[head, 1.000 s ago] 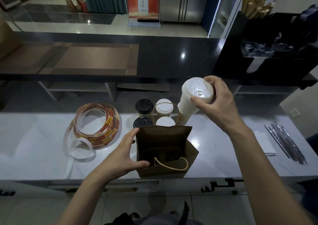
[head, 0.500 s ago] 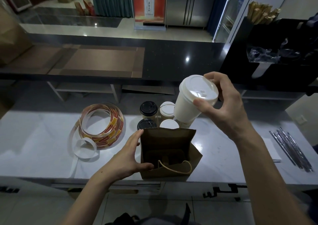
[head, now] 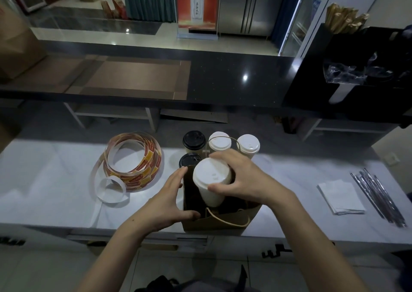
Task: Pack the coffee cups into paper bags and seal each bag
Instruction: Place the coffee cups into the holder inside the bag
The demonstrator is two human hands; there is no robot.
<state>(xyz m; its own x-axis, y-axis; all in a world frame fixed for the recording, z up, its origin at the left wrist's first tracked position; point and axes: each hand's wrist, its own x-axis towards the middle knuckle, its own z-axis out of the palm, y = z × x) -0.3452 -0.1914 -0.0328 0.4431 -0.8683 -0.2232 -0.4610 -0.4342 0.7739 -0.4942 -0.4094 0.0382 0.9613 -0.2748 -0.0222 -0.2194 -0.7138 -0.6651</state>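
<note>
The right hand (head: pixel 243 180) grips a white-lidded cup (head: pixel 210 180) near its top, its base already inside the open paper bag (head: pixel 214 222) at the centre of the frame. The left hand (head: pixel 169 200) clasps the bag's left wall between fingers and thumb, probably to steady it and hold the mouth wide. Cup and bag look unprinted; the sticker roll (head: pixel 133 164) at left and the bottle poster (head: pixel 196 1) at top carry writing too small to read.

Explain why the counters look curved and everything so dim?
Head view: the wide-angle lens bows the black stone counter and white marble worktop; low light, one glare spot on that counter; the white lidded paper cup in the right hand is sharp.
</note>
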